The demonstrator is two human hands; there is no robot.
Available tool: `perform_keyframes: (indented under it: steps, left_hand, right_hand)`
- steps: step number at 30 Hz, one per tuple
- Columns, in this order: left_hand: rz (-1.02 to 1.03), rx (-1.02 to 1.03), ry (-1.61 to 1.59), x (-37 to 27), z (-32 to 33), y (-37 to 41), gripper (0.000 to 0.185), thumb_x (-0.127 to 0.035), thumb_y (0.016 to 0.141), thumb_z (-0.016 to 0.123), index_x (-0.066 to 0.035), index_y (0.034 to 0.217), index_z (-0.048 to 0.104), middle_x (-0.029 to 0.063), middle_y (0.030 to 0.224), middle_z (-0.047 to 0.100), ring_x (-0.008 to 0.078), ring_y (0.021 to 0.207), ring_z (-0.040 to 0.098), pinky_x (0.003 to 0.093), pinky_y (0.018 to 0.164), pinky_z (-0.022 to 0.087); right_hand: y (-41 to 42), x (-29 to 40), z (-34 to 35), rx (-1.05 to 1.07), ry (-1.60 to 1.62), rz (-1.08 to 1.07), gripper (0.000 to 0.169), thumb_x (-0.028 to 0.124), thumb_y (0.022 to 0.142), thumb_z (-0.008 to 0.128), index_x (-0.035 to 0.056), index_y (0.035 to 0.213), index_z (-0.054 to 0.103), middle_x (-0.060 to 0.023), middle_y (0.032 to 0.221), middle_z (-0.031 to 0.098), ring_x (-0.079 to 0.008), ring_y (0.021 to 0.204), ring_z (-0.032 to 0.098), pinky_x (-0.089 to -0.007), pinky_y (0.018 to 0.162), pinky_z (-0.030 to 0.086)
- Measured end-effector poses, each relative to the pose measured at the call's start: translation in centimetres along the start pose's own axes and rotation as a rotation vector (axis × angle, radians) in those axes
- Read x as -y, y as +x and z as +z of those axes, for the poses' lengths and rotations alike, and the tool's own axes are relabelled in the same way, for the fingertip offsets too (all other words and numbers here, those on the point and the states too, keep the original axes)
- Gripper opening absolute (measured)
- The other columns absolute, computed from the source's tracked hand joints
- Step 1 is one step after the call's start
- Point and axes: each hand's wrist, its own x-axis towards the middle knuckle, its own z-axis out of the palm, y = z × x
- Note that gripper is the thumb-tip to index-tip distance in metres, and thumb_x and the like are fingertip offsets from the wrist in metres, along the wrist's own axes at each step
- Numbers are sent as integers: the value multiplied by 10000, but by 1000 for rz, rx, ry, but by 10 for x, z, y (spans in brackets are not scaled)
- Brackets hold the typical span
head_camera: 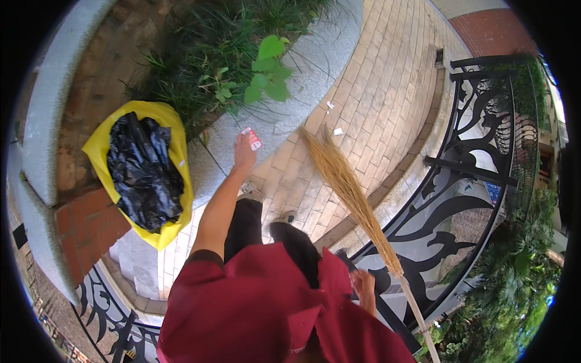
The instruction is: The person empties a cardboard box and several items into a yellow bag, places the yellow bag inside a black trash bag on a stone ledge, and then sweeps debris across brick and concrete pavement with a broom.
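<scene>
My left hand [244, 155] reaches out over the pale granite ledge [283, 115] of a planter, with its fingers on a small red-and-white carton [255, 139]. The carton bears writing. To the left stands a yellow bin or bag [181, 170], its exact form unclear, with a crumpled black plastic bag [140, 168] inside its rim. Close to my body on the right is my right hand [361, 283], partly covered by my red garment, its fingers bent. A straw broom [349, 181] with a wooden handle slants past it, bristles up, apparently against the railing. No contact shows between that hand and the handle.
Scraps of white paper [338, 131] lie on the tan brick paving [313, 159]. Grass and a broad-leaved plant [268, 75] overhang the ledge. A black metal railing [454, 204] with leaf-shaped scrollwork curves along the right, on a low stone kerb [399, 190]. My shoes [287, 218] stand beside the planter.
</scene>
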Motion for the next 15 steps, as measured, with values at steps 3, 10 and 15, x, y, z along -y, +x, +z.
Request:
perform_keyframes:
  steps: [3, 10, 15]
  left_hand:
    - [-244, 47, 89, -58, -12, 15, 626, -50, 691, 706, -186, 1248, 456, 111, 1403, 308, 396, 1222, 339, 582, 892, 408]
    - [105, 2, 383, -7, 26, 19, 189, -155, 809, 586, -132, 993, 619, 99, 1106, 558, 310, 1065, 478, 479, 871, 419]
    - [61, 31, 22, 0, 49, -38, 130, -162, 827, 562, -95, 872, 663, 154, 849, 631, 352, 839, 590, 458, 790, 457]
  right_hand:
    - [29, -58, -124, -216, 428, 53, 158, 159, 885, 508, 27, 962, 546, -104, 924, 581, -264, 841, 589, -375, 655, 517]
    - [40, -57, -285, -224, 965, -322, 281, 21, 798, 607, 35, 1072, 546, -148, 1121, 587, -344, 1088, 529, -488, 924, 457]
    - [48, -19, -279, -210, 963, -582, 330, -67, 781, 602, 40, 1089, 549, -175, 1165, 591, -396, 1153, 498, -522, 922, 459]
